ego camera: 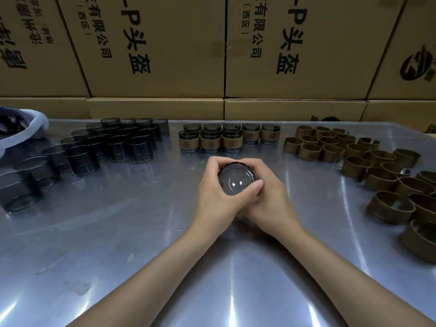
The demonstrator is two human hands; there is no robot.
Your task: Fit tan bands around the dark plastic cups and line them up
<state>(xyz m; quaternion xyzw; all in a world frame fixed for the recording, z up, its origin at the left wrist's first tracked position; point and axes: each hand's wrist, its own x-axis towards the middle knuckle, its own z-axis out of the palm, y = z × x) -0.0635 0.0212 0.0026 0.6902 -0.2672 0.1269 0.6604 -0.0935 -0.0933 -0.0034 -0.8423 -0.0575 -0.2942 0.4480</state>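
Room: a shiny metal surface (pixel 118 232) with big cardboard boxes (pixel 153 48) stacked behind it.
Cup in hand: one dark cup (pixel 236 180) is at the middle of the surface, just in front of the finished row; its round end faces the camera, so its axis points up toward the viewer.
Band: I cannot tell if a band is on this cup; the hands hide its side.
Left hand (pixel 215 197): fingers curled around the cup's left side, thumb across its near edge.
Right hand (pixel 269 194): fingers wrapped around the right and far side; both hands are equally near.
Finished row (pixel 221 138): banded cups, behind the held cup.
Bare cups (pixel 106 145): to the left of the held cup.
Loose tan bands (pixel 365 161): to the right of it.
Next move, I think: set this cup into the row behind.
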